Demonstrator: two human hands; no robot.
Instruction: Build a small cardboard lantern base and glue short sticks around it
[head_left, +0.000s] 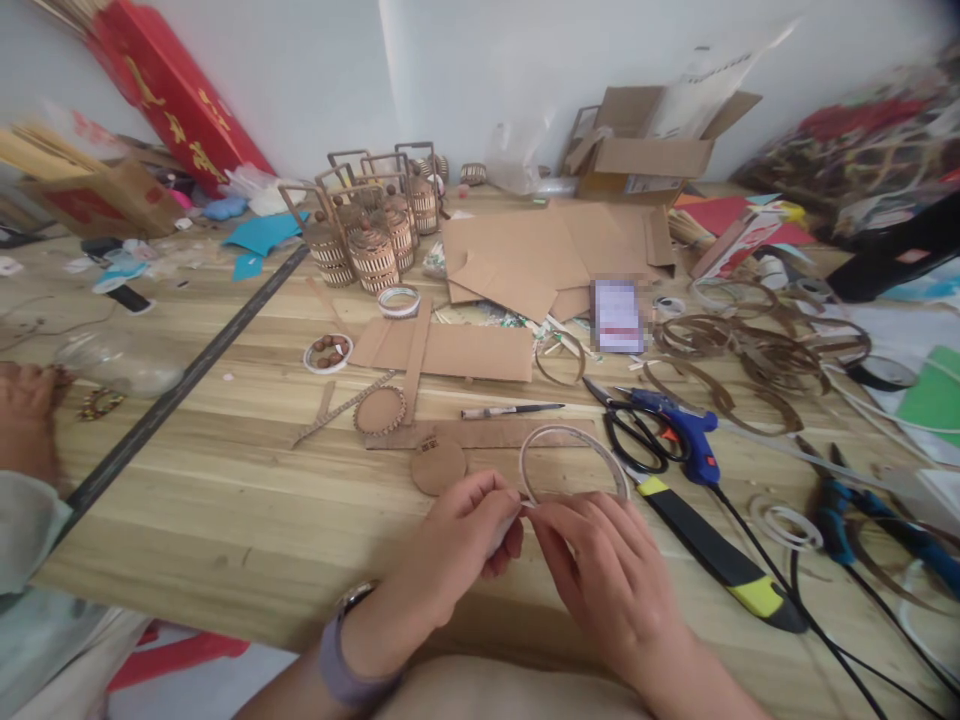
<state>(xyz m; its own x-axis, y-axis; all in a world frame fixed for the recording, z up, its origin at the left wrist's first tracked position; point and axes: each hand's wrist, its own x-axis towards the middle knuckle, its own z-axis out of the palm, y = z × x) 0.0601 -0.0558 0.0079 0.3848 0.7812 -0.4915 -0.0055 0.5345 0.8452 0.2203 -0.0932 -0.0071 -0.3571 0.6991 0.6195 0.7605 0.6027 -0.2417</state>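
Observation:
My left hand [469, 530] and my right hand [607, 565] meet at the near edge of the table. Both are pinched closed, fingertips almost touching, at the near side of a thin pale hoop [574, 432]. The hoop's far arc rises past my right knuckles; its lower part is hidden by that hand. Just beyond my left hand lies a round cardboard disc [437, 467]. Farther off is another disc with a beaded-looking rim [380, 411]. A pen [512, 411] rests on a long cardboard strip [480, 434].
To the right lie black scissors [637, 440], a blue glue gun [694, 445], a utility knife [724, 555], pliers [832, 520] and brown strip coils [750, 335]. Small lidded baskets [375, 258], cardboard sheets [517, 255] and a phone [617, 315] stand behind. Another person's hand [30, 425] is at left.

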